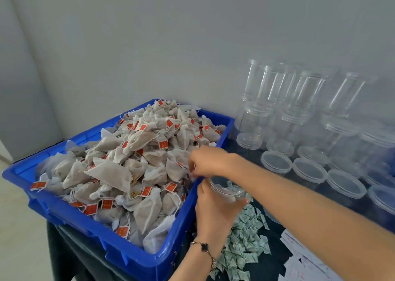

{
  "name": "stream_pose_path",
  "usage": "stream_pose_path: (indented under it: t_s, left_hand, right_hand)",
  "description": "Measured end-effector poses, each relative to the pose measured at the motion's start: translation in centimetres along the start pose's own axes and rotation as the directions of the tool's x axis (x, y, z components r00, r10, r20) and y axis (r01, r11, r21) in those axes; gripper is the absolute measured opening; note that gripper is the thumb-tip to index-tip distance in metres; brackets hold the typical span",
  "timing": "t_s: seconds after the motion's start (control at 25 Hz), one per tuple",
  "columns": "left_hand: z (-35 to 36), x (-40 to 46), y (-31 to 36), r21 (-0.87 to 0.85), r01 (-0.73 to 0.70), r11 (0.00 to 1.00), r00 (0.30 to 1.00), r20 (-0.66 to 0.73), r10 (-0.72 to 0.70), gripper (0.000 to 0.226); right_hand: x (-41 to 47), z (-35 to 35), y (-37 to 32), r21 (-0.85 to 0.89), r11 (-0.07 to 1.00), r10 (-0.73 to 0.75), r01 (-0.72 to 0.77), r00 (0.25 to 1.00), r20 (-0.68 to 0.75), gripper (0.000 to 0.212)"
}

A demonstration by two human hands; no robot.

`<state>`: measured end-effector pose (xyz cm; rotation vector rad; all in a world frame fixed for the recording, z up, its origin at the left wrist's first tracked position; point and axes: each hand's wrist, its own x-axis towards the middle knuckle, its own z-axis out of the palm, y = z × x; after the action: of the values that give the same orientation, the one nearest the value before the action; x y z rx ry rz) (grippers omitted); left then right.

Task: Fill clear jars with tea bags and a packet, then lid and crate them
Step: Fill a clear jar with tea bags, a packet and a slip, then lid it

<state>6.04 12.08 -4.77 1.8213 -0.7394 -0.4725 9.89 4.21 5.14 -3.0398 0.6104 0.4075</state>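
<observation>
While my left hand (pixel 213 206) grips a clear jar (pixel 226 190) just beside the near right corner of the blue crate (pixel 119 246), my right hand (pixel 206 161) reaches across above it, fingers curled at the edge of the tea bag heap (pixel 128 165). I cannot tell for certain whether the right fingers pinch a bag or its string; motion blur covers the fingertips. I note that the jar's mouth faces up and something pale green lies inside it. Tea bags with red tags fill the crate well above its rim. Green-and-white packets (pixel 243 242) lie scattered on the dark table (pixel 275 259) below the jar. Loose clear lids (pixel 310 169) sit in rows to the right, with empty clear jars (pixel 275 88) stacked behind them against the wall. A beaded bracelet (pixel 205 248) circles my left wrist.
</observation>
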Motion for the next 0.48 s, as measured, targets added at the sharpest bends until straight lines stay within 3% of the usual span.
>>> stream_pose_path:
  t_s: [0.08, 0.16, 0.24, 0.36, 0.48]
  left_hand:
    - [0.1, -0.2, -0.5, 0.052, -0.024, 0.998, 1.0, -0.002, 0.025, 0.087]
    - [0.0, -0.2, -0.9, 0.089, -0.062, 0.994, 0.998, -0.024, 0.064, 0.065]
    - [-0.2, -0.1, -0.9, 0.077, -0.082, 0.994, 0.997, 0.004, 0.082, 0.072]
    - [-0.5, -0.1, -0.6, -0.038, -0.031, 0.999, 0.999, 0.027, 0.032, 0.101]
    - [-0.2, -0.2, -0.3, -0.05, -0.007, 0.999, 1.0, 0.007, 0.007, 0.098]
  right_hand:
    - [1.7, 1.7, -1.2, -0.169, 0.98, 0.112, -0.105, 0.993, 0.035, 0.025]
    - [2.8, 2.3, -1.9, -0.229, 0.954, 0.186, -0.195, 0.981, -0.059, 0.016]
    - [2.9, 1.9, -1.3, -0.138, 0.954, 0.239, -0.264, 0.955, -0.174, 0.012]
    - [0.6, -1.2, 1.0, 0.104, 0.96, 0.28, -0.262, 0.926, -0.254, 0.006]
    - [-3.8, -5.2, 2.8, 0.246, 0.95, 0.262, -0.194, 0.922, -0.284, 0.005]
